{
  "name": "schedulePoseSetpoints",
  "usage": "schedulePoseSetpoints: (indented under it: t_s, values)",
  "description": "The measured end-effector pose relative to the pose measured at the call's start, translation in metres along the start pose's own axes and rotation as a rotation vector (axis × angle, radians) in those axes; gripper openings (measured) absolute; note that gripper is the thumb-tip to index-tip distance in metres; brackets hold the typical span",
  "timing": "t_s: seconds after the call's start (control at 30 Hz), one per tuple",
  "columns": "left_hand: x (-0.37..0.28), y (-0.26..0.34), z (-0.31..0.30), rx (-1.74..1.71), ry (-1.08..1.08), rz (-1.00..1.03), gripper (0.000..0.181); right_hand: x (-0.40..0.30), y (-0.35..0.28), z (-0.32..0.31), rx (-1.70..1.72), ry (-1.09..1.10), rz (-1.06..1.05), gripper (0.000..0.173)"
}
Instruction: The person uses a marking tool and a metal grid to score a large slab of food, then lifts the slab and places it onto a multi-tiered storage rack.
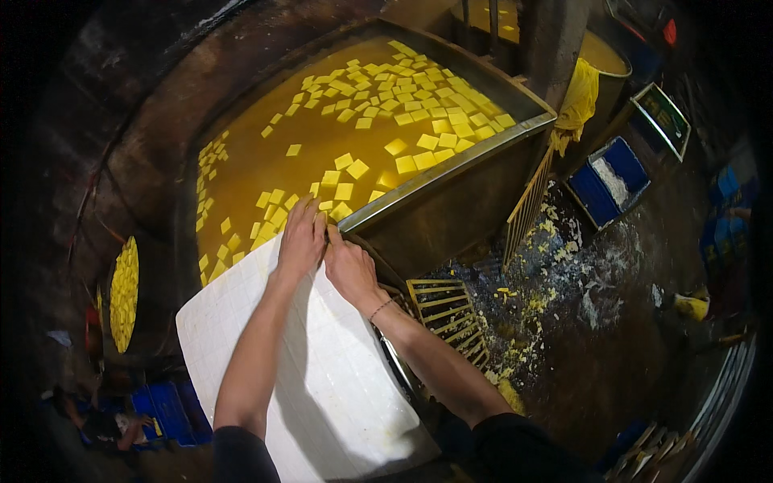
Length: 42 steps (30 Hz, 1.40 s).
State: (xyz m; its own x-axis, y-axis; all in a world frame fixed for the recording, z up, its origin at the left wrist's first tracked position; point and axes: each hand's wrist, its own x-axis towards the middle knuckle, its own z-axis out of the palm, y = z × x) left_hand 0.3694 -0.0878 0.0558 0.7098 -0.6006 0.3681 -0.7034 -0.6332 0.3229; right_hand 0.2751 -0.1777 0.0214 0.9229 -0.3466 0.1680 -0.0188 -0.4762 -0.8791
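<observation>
A broad white slab (pixel 226 320), which looks like tofu scored into squares, lies before me. It slopes up to the corner of a metal-rimmed vat (pixel 447 172). My left hand (pixel 302 235) reaches over the slab's far edge at that corner, fingers pointing toward the liquid. Right beside it, my right hand (pixel 353 268) touches the slab's corner with bent fingers. The fingertips are partly hidden, so I cannot tell whether either hand grips anything. Many yellow square blocks (pixel 413 96) float in the vat's yellow-orange liquid (pixel 253 163), some just beyond my fingers.
A slatted rack (pixel 444 308) stands right of the slab, above a floor littered with yellow and white crumbs (pixel 537 302). Beyond are a yellow cloth (pixel 580 93) and a blue crate (pixel 641 178). At left are a tray of yellow pieces (pixel 124 296), blue crates (pixel 166 410) and another person (pixel 102 425).
</observation>
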Motion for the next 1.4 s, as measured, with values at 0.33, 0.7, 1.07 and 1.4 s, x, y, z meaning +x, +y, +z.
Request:
schedulePoseSetpoints:
  t_s: [0.33, 0.7, 1.07, 1.4]
  values:
    - [0.011, 0.038, -0.02, 0.259, -0.768, 0.246, 0.027, -0.097, -0.002, -0.047, -0.031, -0.197, 0.053, 0.035]
    - [-0.072, 0.133, -0.008, 0.106, -1.179, 0.242, 0.022, -0.261, 0.003, -0.111, 0.074, -0.214, 0.114, 0.048]
    - [-0.126, 0.206, 0.012, -0.08, -1.676, 0.175, 0.037, -0.366, 0.018, -0.159, 0.154, -0.265, 0.166, 0.051]
    - [-0.148, 0.223, 0.005, -0.381, -1.702, 0.145, 0.029, -0.387, -0.013, -0.188, 0.085, -0.045, 0.049, 0.042]
